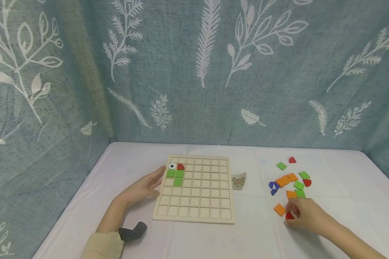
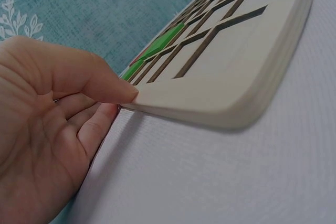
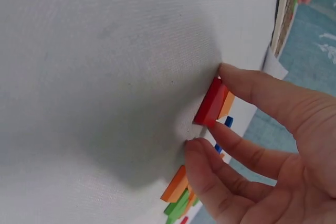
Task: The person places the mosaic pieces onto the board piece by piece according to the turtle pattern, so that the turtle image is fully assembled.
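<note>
A pale wooden grid board (image 1: 194, 194) lies on the white cloth. At its upper left sit a white eye piece (image 1: 172, 166), a red quarter-round piece (image 1: 180, 167) and several green squares (image 1: 178, 181). My left hand (image 1: 146, 186) rests against the board's left edge, its fingers extended; in the left wrist view the thumb (image 2: 118, 88) touches the rim. On the right, my right hand (image 1: 308, 215) pinches another red rounded piece (image 1: 289, 216) between thumb and forefinger. In the right wrist view this red piece (image 3: 211, 100) is at the cloth, seen edge-on.
Loose orange (image 1: 280, 209), green (image 1: 281, 166), red (image 1: 292, 160) and blue (image 1: 273, 185) pieces lie beyond the right hand. A small printed slip (image 1: 238, 181) lies right of the board. A patterned curtain (image 1: 214, 108) hangs behind the table. A dark device (image 1: 133, 232) sits at the left wrist.
</note>
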A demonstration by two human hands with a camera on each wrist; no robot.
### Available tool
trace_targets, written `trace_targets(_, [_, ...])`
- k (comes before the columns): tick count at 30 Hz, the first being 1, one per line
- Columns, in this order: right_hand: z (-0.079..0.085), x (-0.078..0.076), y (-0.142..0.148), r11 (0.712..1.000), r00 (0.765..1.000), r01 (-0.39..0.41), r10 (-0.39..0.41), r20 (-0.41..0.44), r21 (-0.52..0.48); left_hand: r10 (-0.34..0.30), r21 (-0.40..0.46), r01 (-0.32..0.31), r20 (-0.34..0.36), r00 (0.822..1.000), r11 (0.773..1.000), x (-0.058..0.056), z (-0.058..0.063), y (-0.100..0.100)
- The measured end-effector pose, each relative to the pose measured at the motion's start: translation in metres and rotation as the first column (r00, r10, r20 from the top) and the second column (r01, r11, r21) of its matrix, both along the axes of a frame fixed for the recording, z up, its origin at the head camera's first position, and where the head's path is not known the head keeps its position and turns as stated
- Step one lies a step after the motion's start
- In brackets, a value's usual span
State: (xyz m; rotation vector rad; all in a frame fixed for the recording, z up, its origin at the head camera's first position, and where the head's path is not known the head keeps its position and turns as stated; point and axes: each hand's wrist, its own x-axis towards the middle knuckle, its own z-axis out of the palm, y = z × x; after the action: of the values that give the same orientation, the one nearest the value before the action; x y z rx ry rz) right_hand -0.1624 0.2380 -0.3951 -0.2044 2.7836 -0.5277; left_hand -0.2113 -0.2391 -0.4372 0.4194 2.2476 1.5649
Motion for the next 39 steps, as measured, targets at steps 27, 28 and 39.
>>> trace_targets(27, [-0.0036,0.0004,-0.0006,0.999,0.999,0.007,-0.005,-0.047,0.041,0.001,0.017,0.0,-0.01,1.0,1.0,0.002,-0.0012,-0.0011])
trace_targets(28, [-0.0036,0.0,-0.0005,0.999,0.999,0.002,0.0,-0.051,0.041,0.002,0.014,-0.002,-0.011,1.0,1.0,0.0023,-0.0011,-0.0011])
trace_targets(39, [0.0006,0.0006,0.0002,0.999,0.998,-0.006,0.009,-0.062,0.053,0.001,0.022,-0.001,-0.007,1.0,1.0,0.0028,0.0013,-0.0001])
